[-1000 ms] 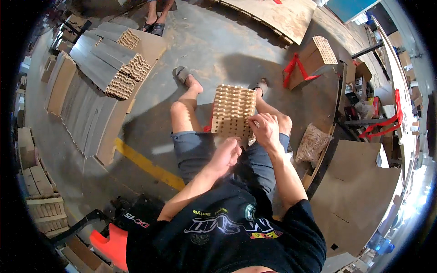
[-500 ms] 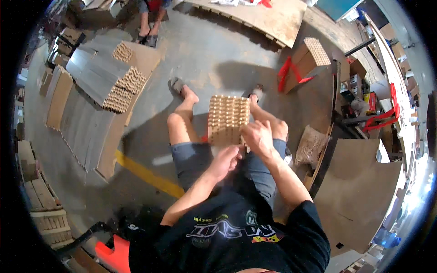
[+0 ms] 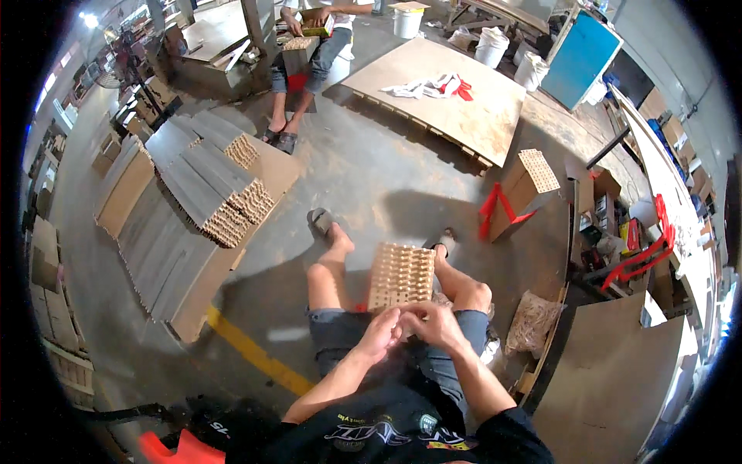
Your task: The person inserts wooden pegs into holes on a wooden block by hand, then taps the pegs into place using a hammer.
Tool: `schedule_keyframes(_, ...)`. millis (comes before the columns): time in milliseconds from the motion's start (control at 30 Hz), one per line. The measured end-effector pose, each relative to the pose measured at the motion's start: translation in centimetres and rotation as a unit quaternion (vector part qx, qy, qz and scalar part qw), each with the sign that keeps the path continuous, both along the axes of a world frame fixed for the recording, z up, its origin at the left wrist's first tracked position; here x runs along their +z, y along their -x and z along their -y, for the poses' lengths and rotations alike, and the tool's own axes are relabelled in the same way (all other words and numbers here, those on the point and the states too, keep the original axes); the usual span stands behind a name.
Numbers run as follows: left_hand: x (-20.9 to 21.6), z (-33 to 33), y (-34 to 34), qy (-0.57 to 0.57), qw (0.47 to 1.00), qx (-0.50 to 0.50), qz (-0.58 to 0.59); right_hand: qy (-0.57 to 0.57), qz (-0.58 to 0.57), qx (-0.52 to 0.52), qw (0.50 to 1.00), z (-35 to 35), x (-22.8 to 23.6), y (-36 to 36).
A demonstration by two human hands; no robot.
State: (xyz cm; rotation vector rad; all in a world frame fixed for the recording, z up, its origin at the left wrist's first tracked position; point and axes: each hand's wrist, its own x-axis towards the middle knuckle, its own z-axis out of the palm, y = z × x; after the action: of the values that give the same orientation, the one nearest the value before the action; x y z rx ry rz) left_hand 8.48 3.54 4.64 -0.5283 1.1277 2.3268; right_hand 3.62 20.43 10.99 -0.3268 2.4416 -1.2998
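A tan block (image 3: pixel 402 271) stands between my knees, its top face covered with rows of small light pegs and, along the near side, rows of open holes. At the block's near edge my two hands meet. My left hand (image 3: pixel 379 336) has its fingers curled in. Beside it, almost touching, my right hand (image 3: pixel 434 323) is closed with thumb and fingertips together. Whatever lies in either hand is too small or too hidden to make out. A clear bag (image 3: pixel 533 323) of small tan pieces rests on the right, past my right knee.
A similar block (image 3: pixel 525 185) in a red-legged stand is ahead right. Stacked grey boards (image 3: pixel 201 185) lie on a cardboard-coloured sheet to the left. Ahead, a low wooden platform (image 3: pixel 433 108) carries white and red cloths (image 3: pixel 437 87). A seated person (image 3: pixel 309 54) works on another block.
My right hand has come off the block's near right part and drawn in beside my left hand. The view has tilted up, bringing more of the far room and the seated person into sight.
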Motion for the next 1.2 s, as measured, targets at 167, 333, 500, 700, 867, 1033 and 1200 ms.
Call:
schedule_keyframes(167,0.5,0.0,0.4,0.017,1.0,-0.002,-0.005,0.084,0.123,-0.049,0.988,0.9,2.3,-0.7)
schedule_keyframes(333,1.1,-0.8,0.7,-0.019,0.999,0.048,0.005,0.111,0.084,-0.086,0.987,-0.6,-1.7,-0.2)
schedule_keyframes(500,-0.4,0.3,-0.6,-0.011,0.997,0.07,0.039,0.06,0.046,-0.132,0.988,0.0,-0.1,0.7)
schedule_keyframes(700,-1.1,1.0,-0.9,0.029,0.997,0.069,0.002,-0.003,-0.019,-0.11,0.994,-0.6,-2.6,1.3)
schedule_keyframes(867,0.3,1.2,-0.4,-0.006,0.997,0.077,-0.012,0.01,-0.024,-0.145,0.989,-0.4,-1.3,2.3)
schedule_keyframes(1033,-0.3,1.5,-0.6,-0.013,0.999,0.045,-0.023,-0.068,-0.141,-0.133,0.979,-1.4,-3.7,3.0)
schedule_keyframes(1200,-0.9,1.6,-0.7,-0.009,0.999,0.038,-0.001,-0.105,-0.238,-0.018,0.965,-0.8,-6.0,3.7)
